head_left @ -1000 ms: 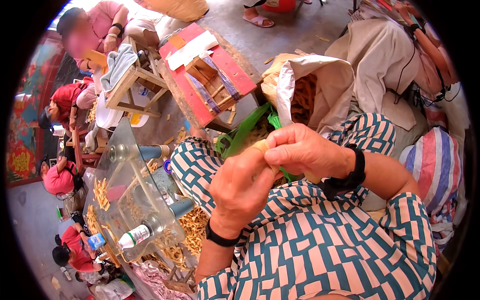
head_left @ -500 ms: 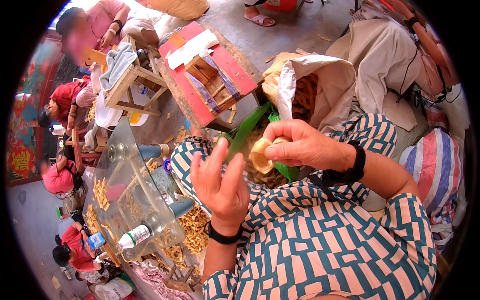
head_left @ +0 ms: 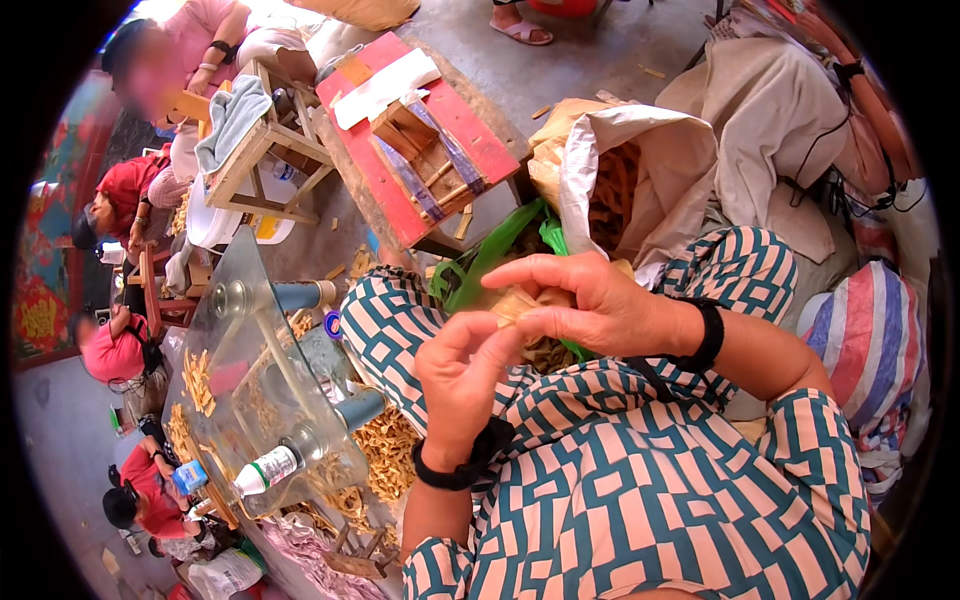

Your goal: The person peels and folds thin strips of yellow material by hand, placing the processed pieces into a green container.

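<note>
Above my lap, my right hand point(head_left: 592, 305) grips a pale yellowish, ring-shaped coiled strip point(head_left: 514, 304) between thumb and fingers. Its material is hard to tell, and fingers hide much of it. My left hand point(head_left: 458, 368) meets it from the other side, thumb and forefinger pinched on the coil's near edge. Below the hands, between my patterned trouser legs, lies a green plastic bag point(head_left: 503, 240) with tan strips in it, largely covered by my hands.
A white sack point(head_left: 578, 185) of brownish strips stands ahead, beside a red-topped bench point(head_left: 345, 125) bearing a wooden fixture. To the left, a glass table point(head_left: 245, 375) carries loose strips and a white bottle point(head_left: 268, 470). A striped bag point(head_left: 865, 330) sits at right. Several people work nearby.
My left hand, open and apart from the coil before, has come in to the right and pinched its edge. The coil has tilted, so its opening no longer shows clearly.
</note>
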A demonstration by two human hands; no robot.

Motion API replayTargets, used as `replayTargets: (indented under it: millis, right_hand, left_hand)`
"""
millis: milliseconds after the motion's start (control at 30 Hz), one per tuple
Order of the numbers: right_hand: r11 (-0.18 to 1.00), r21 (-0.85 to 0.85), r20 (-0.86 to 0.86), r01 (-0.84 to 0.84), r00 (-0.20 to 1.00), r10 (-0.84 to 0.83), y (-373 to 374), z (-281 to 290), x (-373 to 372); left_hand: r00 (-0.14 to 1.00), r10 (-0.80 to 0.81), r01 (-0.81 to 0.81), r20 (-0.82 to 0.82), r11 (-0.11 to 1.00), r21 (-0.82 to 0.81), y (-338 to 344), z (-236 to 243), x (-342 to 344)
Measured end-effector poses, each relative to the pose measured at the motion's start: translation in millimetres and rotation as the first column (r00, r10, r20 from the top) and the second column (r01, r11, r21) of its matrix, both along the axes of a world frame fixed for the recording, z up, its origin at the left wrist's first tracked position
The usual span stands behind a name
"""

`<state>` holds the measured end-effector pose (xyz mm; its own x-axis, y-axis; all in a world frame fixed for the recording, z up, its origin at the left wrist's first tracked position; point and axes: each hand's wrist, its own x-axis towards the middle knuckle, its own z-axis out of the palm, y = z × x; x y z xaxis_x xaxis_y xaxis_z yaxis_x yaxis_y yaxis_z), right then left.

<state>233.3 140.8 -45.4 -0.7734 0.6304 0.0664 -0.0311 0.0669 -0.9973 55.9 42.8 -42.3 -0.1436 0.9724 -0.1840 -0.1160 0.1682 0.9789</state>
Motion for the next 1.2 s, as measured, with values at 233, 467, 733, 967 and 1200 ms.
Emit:
replayTargets:
  millis: [233,467,733,967,1200]
  right_hand:
    - [0.970,0.241,0.122,-0.027,0.992,-0.003,15.3,-0.1,17.9]
    - [0.744,0.659,0.259,-0.111,0.962,-0.086,8.5,-4.5,22.8]
    - [0.648,0.750,0.265,-0.130,0.957,-0.115,12.7,-8.0,28.4]
    - [0.322,0.921,0.301,-0.218,0.924,-0.236,24.9,-13.8,23.5]
    - [0.331,0.926,0.241,-0.179,0.958,-0.154,10.7,-17.2,6.8]
  left_hand:
    - [0.950,0.253,-0.261,0.183,0.965,0.023,2.3,-10.6,-22.5]
    - [0.913,0.305,-0.311,0.271,0.950,-0.023,-4.5,-27.7,-27.4]
    - [0.986,0.143,-0.143,0.082,0.990,-0.005,-1.9,-26.7,-43.1]
    - [0.724,0.226,-0.061,-0.652,0.962,0.267,0.0,-10.2,-40.5]
    - [0.801,0.175,-0.075,-0.572,0.978,0.193,17.0,-25.6,-8.3]
